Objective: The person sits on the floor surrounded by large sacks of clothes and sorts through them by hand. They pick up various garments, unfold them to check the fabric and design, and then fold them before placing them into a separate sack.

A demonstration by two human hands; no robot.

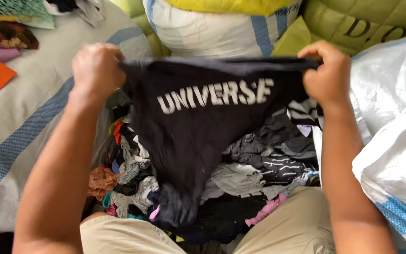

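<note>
Right now I have a black garment (198, 131) with white block lettering stretched out in front of me, held up by its top edge. My left hand (96, 70) is clenched on the left corner of that edge, fingers curled over the cloth so the fabric bunches under my knuckles. My right hand (327, 75) pinches the right corner the same way, thumb and fingers closed on the hem. The two hands are level with each other and well apart, so the top edge runs taut and nearly straight from left to right; that is the long axis of the piece as I hold it. Neither hand is nearer to it than the other, since each has a corner.

From that edge the cloth hangs down toward me and narrows to a point, its lower end drooping into the heap of mixed clothes (254, 164) between my knees. The tip seems to touch the pile, just above my beige shorts (287, 226), though I cannot tell whether it rests there or only brushes it.

The heap lies in an opened sack, with greys, stripes, a pink scrap and an orange-brown piece among it. A white woven sack with blue stripes (19, 127) lies along my left arm, and another white woven sack (391, 113) presses against my right forearm. Beyond the far edge of the garment stand a white bale with a blue band (207, 28) and a yellow-green bale (363, 19)
</note>
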